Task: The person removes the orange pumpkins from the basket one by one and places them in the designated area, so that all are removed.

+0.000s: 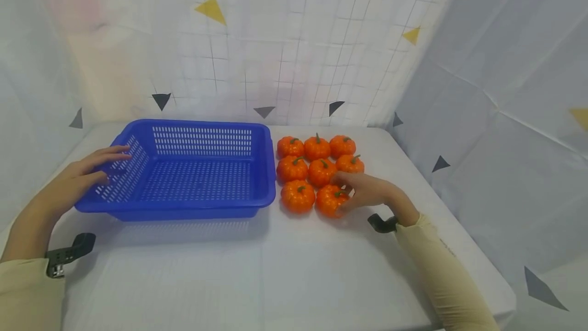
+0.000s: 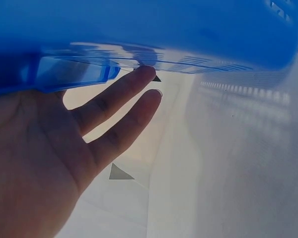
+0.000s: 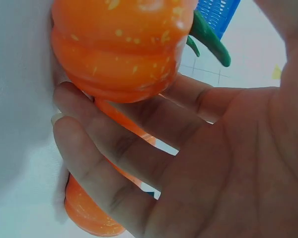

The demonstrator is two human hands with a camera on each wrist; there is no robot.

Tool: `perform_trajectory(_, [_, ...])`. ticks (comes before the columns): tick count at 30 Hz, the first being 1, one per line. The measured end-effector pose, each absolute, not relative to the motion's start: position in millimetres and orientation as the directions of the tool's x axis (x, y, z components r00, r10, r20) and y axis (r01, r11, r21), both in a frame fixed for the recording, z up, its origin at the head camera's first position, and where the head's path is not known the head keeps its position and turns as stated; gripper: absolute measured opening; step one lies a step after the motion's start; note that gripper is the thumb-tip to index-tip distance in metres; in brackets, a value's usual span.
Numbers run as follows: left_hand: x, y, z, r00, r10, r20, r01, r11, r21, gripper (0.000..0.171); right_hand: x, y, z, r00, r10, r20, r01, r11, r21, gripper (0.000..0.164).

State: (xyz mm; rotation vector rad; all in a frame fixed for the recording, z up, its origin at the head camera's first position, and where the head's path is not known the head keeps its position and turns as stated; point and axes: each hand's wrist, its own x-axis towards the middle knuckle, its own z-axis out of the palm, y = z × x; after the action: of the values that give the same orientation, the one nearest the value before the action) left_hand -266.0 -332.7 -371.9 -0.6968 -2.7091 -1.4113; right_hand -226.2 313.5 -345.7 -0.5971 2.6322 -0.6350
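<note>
A blue plastic basket [image 1: 197, 212] with slotted walls stands on the left half of the table. My left hand [image 1: 75, 178] lies at its left rim with fingers stretched; in the left wrist view two straight fingers [image 2: 121, 131] show below the basket's wall [image 2: 188, 34]. Several small orange pumpkins with green stems are grouped right of the basket. My right hand [image 1: 367, 190] holds the front right pumpkin [image 1: 329, 201], thumb on the near side and fingers on the far side. In the right wrist view the fingers [image 3: 124, 144] curve against that pumpkin [image 3: 121, 49], which sits on the table.
Beside the held pumpkin sits another front pumpkin [image 1: 297, 198], with more pumpkins [image 1: 317, 147] in rows behind. White sheeting [image 1: 285, 40] with grid lines and triangles rises behind the table [image 1: 285, 275], and a grey-white sheet [image 1: 500, 91] hangs at the right.
</note>
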Motion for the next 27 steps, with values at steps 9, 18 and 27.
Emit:
perform_trajectory(9, [-263,-337,-374,-0.897,0.373,0.236,0.409,0.502,0.762,0.054,-218,303,-339,-0.840,-0.494,-0.224,-0.358,0.815,-0.454,0.060])
perform_trajectory(18, [-264,-338,-374,-0.888,0.384,0.253,0.436,0.529,0.728,0.045,-214,301,-332,-0.845,-0.496,-0.199,-0.380,0.820,-0.428,0.061])
perform_trajectory(27, [-262,-339,-367,-0.892,0.367,0.263,0.440,0.580,0.686,0.048,-210,293,-325,-0.923,-0.385,0.020,-0.355,0.827,-0.436,0.057])
